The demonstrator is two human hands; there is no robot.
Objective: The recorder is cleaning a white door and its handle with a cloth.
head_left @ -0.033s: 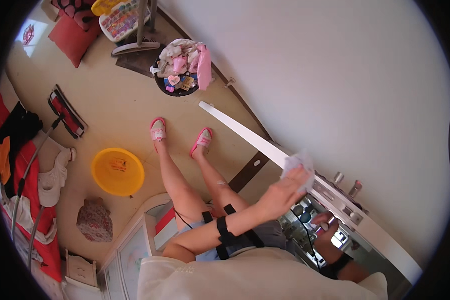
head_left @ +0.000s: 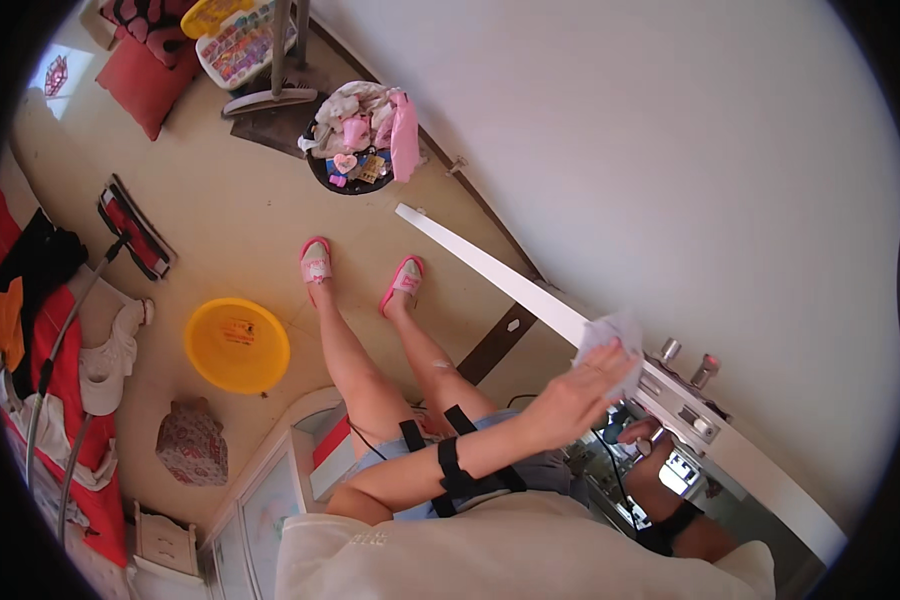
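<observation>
My left hand (head_left: 575, 400) is closed on a pale, crumpled cloth (head_left: 613, 352). It presses the cloth against the white edge of a door (head_left: 505, 275), just beside the metal lock plate (head_left: 675, 405). Lower right, my right hand (head_left: 652, 440) is in shade on the door's reflective side, its fingers curled about a silver door handle (head_left: 658, 430). Two metal knobs (head_left: 705, 370) stick out on the door's other side. Black straps circle both forearms.
A yellow basin (head_left: 236, 345) stands on the floor to the left, near a flat mop (head_left: 135, 225) and a patterned bag (head_left: 192, 443). Farther off is a full bin (head_left: 365, 140). A white cabinet (head_left: 260, 500) lies close at lower left, and a wall (head_left: 690, 170) rises at right.
My left hand has slid the cloth a little to the right and nearer along the door edge, closer to the lock plate. My right hand stays at the handle.
</observation>
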